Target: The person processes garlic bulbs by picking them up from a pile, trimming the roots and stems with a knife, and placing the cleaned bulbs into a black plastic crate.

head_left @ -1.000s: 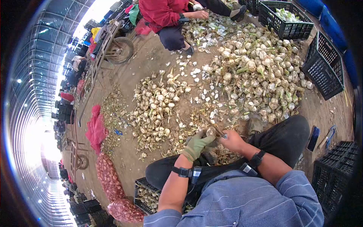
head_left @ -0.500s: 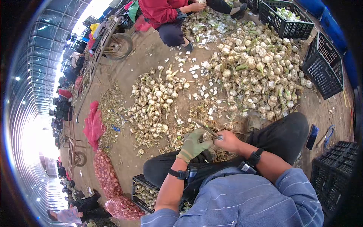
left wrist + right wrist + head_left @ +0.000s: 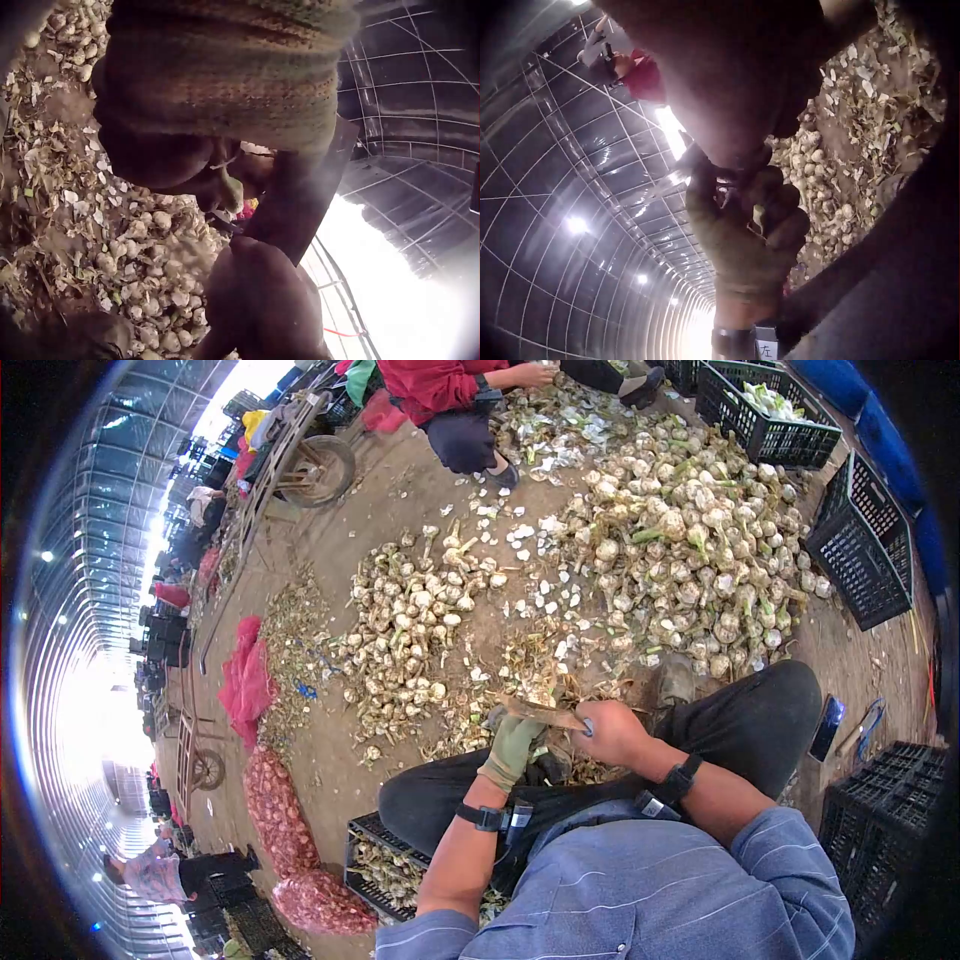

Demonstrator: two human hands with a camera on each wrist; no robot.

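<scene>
We found the work done on a bare earth floor inside a long arched greenhouse hall, its roof ribs and lamps running off into glare. Taking the trimmed garlic pile as our landmark, the person sat just on the near side of it, knees spread, with a black crate of bulbs beside the left thigh. A phone lay on the ground beyond the right knee.

The two hands met over the lap, at the near edge of that pile. The left hand, in a green glove, was curled round a garlic bulb, most of which was hidden by the fingers. The right hand, bare, was clenched on a knife whose blade lay across the top of the gloved hand, pointing toward the pile. In the right wrist view the gloved fingers were bent tight. We could not tell whether the blade touched the bulb.

To the far right of the landmark pile lay a larger heap of untrimmed garlic with stalks. Red mesh sacks lay to the left of the pile. Beyond it a second person in a red top crouched, and a wheeled cart stood nearby.
</scene>
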